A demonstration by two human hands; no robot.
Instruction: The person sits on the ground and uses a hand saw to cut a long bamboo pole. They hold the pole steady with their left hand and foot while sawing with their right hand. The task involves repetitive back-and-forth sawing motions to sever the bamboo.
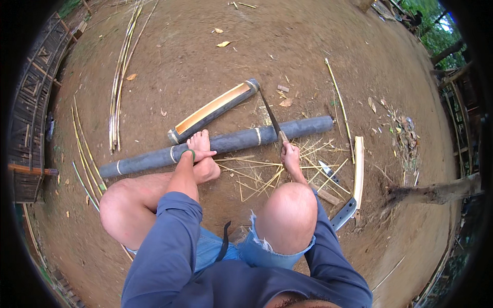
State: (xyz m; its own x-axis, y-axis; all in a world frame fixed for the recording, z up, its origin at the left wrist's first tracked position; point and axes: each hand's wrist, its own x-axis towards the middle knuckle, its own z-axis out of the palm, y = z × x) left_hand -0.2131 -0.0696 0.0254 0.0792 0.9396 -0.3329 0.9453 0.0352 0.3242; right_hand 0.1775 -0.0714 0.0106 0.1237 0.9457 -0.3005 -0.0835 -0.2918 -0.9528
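Head view, brown dirt underfoot, dark bamboo pole lying crosswise before the person, right hand wrapped round a long-bladed tool, left hand at the bare foot, grip impossible to tell, slatted wall leftward, greenery upper right.

Wears a dark blue shirt with a bunched-up left sleeve, light blue cut-off jeans with a white, raggedy edge, a black strap and a green wristband.
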